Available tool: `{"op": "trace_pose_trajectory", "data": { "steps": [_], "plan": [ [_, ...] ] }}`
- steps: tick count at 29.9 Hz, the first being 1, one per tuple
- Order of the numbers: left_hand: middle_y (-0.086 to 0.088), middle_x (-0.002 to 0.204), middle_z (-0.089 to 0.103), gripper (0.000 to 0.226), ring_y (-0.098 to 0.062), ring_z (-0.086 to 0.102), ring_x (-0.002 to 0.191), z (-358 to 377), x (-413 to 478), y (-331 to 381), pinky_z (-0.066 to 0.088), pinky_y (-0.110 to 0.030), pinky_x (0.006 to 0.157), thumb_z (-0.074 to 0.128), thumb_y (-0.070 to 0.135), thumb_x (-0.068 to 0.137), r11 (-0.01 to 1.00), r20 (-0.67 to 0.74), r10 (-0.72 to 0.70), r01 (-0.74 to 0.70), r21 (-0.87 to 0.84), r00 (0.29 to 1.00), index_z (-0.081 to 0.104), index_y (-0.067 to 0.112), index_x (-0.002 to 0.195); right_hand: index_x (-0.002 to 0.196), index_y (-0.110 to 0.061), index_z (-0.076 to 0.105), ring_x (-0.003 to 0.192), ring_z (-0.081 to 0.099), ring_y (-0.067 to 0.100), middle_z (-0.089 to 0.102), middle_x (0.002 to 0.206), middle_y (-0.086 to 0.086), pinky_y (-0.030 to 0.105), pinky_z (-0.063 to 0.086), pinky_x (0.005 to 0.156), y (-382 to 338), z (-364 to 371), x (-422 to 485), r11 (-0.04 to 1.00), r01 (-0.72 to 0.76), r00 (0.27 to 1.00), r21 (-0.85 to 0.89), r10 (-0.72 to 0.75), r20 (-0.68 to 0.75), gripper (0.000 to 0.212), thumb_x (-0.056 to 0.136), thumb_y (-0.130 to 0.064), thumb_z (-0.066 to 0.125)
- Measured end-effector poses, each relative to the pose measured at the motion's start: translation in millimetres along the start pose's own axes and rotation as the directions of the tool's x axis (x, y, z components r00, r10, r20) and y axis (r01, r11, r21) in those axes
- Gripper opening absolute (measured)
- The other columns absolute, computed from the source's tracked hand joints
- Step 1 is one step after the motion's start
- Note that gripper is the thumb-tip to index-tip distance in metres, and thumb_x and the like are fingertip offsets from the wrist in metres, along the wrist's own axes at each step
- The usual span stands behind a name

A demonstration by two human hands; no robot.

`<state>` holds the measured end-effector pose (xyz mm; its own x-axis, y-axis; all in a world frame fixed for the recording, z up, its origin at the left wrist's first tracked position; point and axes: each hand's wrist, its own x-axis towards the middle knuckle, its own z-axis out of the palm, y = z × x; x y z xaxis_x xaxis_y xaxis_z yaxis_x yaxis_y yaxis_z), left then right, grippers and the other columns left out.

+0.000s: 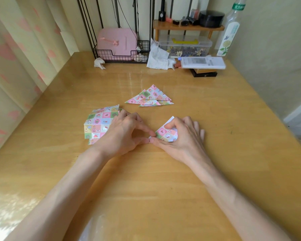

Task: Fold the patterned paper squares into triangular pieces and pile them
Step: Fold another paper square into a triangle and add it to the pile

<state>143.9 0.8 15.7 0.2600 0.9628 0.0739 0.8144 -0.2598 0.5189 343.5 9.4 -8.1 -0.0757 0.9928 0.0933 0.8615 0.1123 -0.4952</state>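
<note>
Squares: stack at left on table, partly under left hand. Left hand: thumb and index pinching left corner of sheet. Triangles: pile behind, apart from hands. Sheet: half-folded at centre, white back showing. Right hand: curled over sheet, pinching it.

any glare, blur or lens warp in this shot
Head view: daylight glare washes out the table at its near-left corner; wide-angle warp bows the table edges; the patterned paper is sharp, while the white box at the back looks smeared.
</note>
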Motion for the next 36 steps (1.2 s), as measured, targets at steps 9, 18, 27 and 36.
{"op": "trace_pose_trajectory", "data": {
  "steps": [9, 18, 27, 36],
  "plan": [
    [0.021, 0.098, 0.049, 0.046, -0.013, 0.033, 0.097, 1, 0, -4, 0.032, -0.030, 0.100, 0.069, 0.005, 0.092, 0.999, 0.005, 0.028, -0.028, -0.025, 1.000, 0.074, 0.048, 0.106, 0.103, -0.039, 0.051, 0.112, 0.036, 0.015, 0.039, 0.109, -0.015, 0.032, 0.025, 0.090, -7, 1, 0, 0.999, -0.041, 0.999, -0.034, 0.042, 0.019, 0.069, 0.056, -0.086, 0.070],
    [0.017, 0.101, 0.052, 0.043, -0.015, 0.034, 0.097, 1, 0, -5, 0.034, -0.031, 0.099, 0.069, 0.008, 0.094, 0.999, 0.019, 0.030, -0.029, -0.029, 0.999, 0.074, 0.049, 0.107, 0.107, -0.040, 0.044, 0.117, 0.033, 0.016, 0.035, 0.112, -0.012, 0.033, 0.023, 0.091, -12, 2, 1, 0.995, -0.071, 0.996, -0.071, 0.075, 0.056, 0.074, 0.056, -0.088, 0.068],
    [0.013, 0.104, 0.054, 0.041, -0.017, 0.037, 0.101, 1, 0, -4, 0.033, -0.031, 0.100, 0.067, 0.008, 0.094, 0.999, 0.023, 0.026, -0.025, -0.025, 0.999, 0.074, 0.046, 0.109, 0.098, -0.036, 0.050, 0.118, 0.031, 0.019, 0.033, 0.116, -0.008, 0.040, 0.028, 0.102, -20, -7, 14, 0.986, -0.103, 0.966, -0.131, 0.131, 0.222, 0.073, 0.053, -0.090, 0.070],
    [0.007, 0.105, 0.056, 0.042, -0.020, 0.038, 0.101, 0, -3, -3, 0.035, -0.034, 0.100, 0.065, 0.006, 0.095, 0.999, 0.026, 0.035, -0.034, -0.026, 0.999, 0.074, 0.045, 0.109, 0.114, -0.029, 0.057, 0.118, 0.031, 0.022, 0.033, 0.117, -0.003, 0.042, 0.030, 0.102, -34, -11, 21, 0.965, -0.149, 0.942, -0.214, 0.205, 0.265, 0.091, 0.049, -0.090, 0.071]
  ]
}}
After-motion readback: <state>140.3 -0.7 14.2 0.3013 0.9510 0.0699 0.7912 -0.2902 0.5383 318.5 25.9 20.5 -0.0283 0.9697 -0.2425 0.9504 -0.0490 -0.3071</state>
